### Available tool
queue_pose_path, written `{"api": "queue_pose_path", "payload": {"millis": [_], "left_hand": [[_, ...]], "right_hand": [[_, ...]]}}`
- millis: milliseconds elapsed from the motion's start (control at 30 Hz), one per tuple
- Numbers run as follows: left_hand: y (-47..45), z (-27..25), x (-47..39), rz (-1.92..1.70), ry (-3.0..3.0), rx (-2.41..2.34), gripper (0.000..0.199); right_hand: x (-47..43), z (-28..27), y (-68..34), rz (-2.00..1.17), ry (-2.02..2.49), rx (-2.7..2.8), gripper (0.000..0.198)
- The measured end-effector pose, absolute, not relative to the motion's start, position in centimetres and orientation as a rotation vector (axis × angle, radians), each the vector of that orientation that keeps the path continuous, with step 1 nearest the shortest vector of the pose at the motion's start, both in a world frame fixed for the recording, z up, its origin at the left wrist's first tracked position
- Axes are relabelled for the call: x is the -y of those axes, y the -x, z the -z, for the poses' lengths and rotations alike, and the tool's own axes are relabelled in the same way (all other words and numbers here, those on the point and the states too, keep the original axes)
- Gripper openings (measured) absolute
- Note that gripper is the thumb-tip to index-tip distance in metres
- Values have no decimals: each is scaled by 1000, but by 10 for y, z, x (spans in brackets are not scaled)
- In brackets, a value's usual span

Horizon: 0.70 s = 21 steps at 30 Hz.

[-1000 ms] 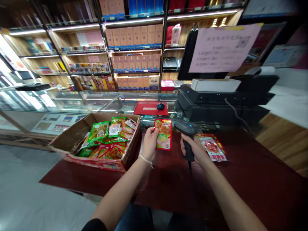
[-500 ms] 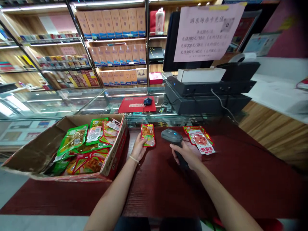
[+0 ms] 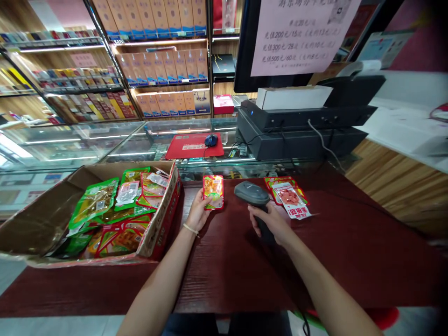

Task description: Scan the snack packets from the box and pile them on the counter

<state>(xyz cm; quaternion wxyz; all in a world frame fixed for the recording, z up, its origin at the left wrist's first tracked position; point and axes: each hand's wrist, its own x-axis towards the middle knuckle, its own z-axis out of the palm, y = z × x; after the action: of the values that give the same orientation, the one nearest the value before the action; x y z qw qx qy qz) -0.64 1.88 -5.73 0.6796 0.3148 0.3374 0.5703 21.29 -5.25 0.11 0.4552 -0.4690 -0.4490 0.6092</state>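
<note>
Between the thumb and fingers of my left hand (image 3: pixel 200 210) is a small red-edged snack packet (image 3: pixel 214 190), held up with its printed face toward me. My right hand (image 3: pixel 269 220) is wrapped round the grip of a dark grey barcode scanner (image 3: pixel 252 193), whose head points left toward the packet, with a gap between them. Just right of the scanner, a white-and-red snack packet (image 3: pixel 290 198) lies over red-edged packets (image 3: pixel 304 192) on the dark red table. To the left of my left hand stands an open cardboard box (image 3: pixel 168 205) with several green and red snack packets (image 3: pixel 96 201) in it.
Behind the table is a glass counter (image 3: pixel 129 135) bearing a red mouse mat (image 3: pixel 175 147) and a computer mouse (image 3: pixel 211 140). A dark cash drawer unit (image 3: pixel 266 142) and a monitor with a pink notice (image 3: pixel 301 46) stand back right. The scanner cable (image 3: pixel 305 322) hangs at the table's front edge.
The view has tilted slightly down and shifted. A reddish glow now lights the snack packet in my left hand, and the blue light on the scanner's top is gone. Both hands keep their holds.
</note>
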Motion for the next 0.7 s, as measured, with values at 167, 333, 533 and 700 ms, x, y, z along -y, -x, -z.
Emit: {"api": "queue_pose_path", "payload": {"millis": [167, 333, 533, 700], "left_hand": [[3, 57, -16, -1229, -788, -777, 58], [-18, 60, -22, -1254, -937, -900, 53], [-96, 55, -35, -1235, -1363, -966, 37], [-187, 52, -42, -1204, -1600, -924, 31]], "right_hand": [[48, -19, -235, -1374, 1141, 1051, 37], [51, -35, -280, -1186, 1125, 922, 38], [74, -31, -340, -1064, 1110, 747, 35], [99, -20, -377, -1004, 1140, 649, 35]]}}
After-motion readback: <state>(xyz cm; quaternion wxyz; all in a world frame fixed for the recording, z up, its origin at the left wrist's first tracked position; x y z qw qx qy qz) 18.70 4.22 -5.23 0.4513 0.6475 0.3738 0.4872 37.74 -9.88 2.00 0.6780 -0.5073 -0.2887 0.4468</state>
